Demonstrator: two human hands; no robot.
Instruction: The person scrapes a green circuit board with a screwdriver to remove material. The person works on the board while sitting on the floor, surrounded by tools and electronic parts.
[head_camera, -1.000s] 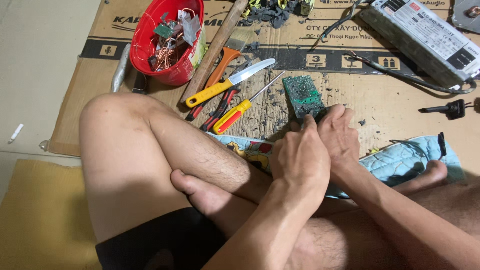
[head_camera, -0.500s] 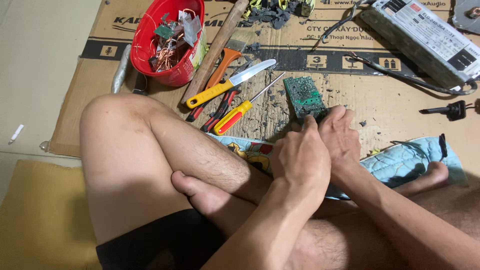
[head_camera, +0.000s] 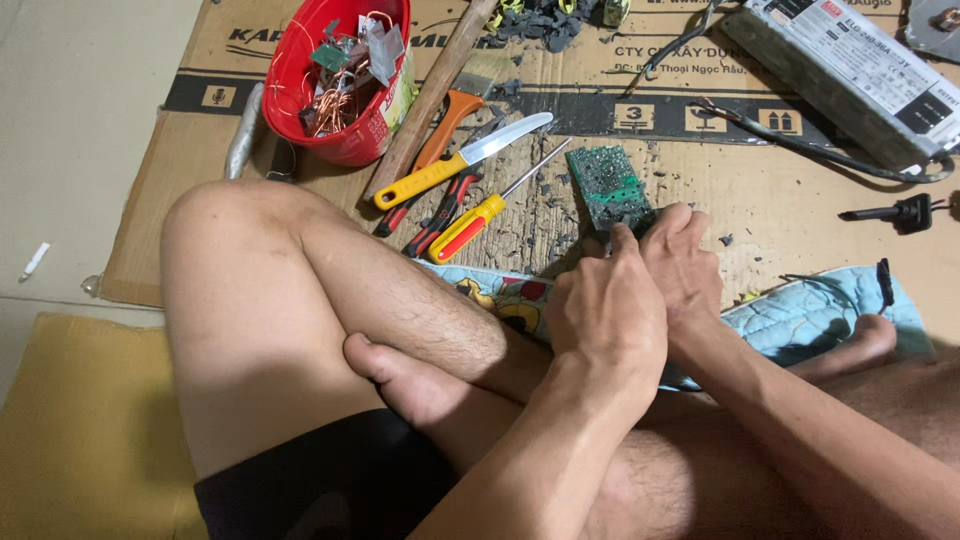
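A green circuit board (head_camera: 610, 183) lies on the cardboard sheet (head_camera: 800, 200), among dark debris. My left hand (head_camera: 605, 312) reaches over my crossed legs, its fingers closed on the board's near edge. My right hand (head_camera: 686, 262) lies right beside it, on the right. Its fingertips press the board's near right corner. The hands touch each other and hide the board's near end, along with anything under the palms. Only the far half of the board shows.
Left of the board lie a yellow-red screwdriver (head_camera: 470, 226), a yellow-handled knife (head_camera: 455, 164), red-black pliers (head_camera: 445, 212), an orange-handled tool (head_camera: 447, 122) and a wooden handle (head_camera: 432, 95). A red bucket (head_camera: 335, 135) holds copper wire scraps. A grey power supply box (head_camera: 850, 75), a black plug (head_camera: 905, 212) and a blue cloth (head_camera: 800, 315) sit on the right.
Both hands stay on the board's near end, with only small shifts of the fingers. The board and the tools have not moved.
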